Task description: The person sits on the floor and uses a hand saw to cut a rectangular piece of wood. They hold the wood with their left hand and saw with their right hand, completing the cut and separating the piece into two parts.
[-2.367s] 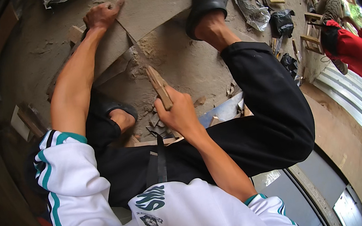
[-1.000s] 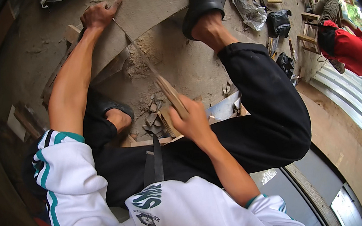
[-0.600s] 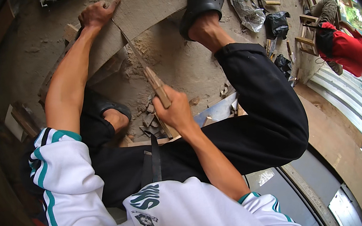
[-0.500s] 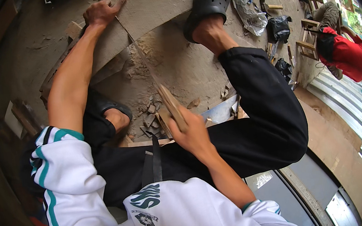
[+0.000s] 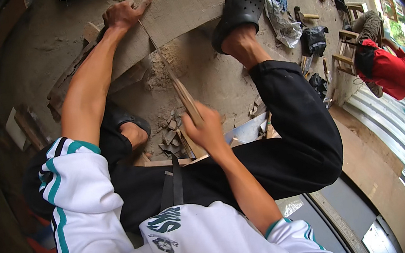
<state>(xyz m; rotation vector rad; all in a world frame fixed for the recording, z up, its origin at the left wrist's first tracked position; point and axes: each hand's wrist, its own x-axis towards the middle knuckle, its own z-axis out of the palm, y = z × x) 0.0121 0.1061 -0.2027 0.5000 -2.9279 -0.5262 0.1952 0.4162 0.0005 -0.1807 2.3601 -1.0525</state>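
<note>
A wide, pale wooden board [image 5: 187, 8] lies across the far part of the view. My left hand [image 5: 124, 16] presses on its left part, thumb stretched out along the top and the other fingers curled at the edge. In my right hand [image 5: 206, 129] is the wooden handle of a handsaw [image 5: 163, 62], fingers wrapped round it. The narrow blade slants away to the board and meets it just right of my left hand. My foot in a black clog [image 5: 243, 6] rests on the board's right part.
Wood offcuts [image 5: 170, 137] and sawdust lie on the ground below the board. To the right are a hammer [image 5: 308, 16], plastic bags [image 5: 284, 18] and wooden stools [image 5: 344, 54]. A person in red [image 5: 387, 69] sits beyond, near corrugated metal sheets [image 5: 391, 122].
My right hand has pushed the saw forward, away from my body, along the cut. The left hand stays on the board. The whole view has shifted slightly.
</note>
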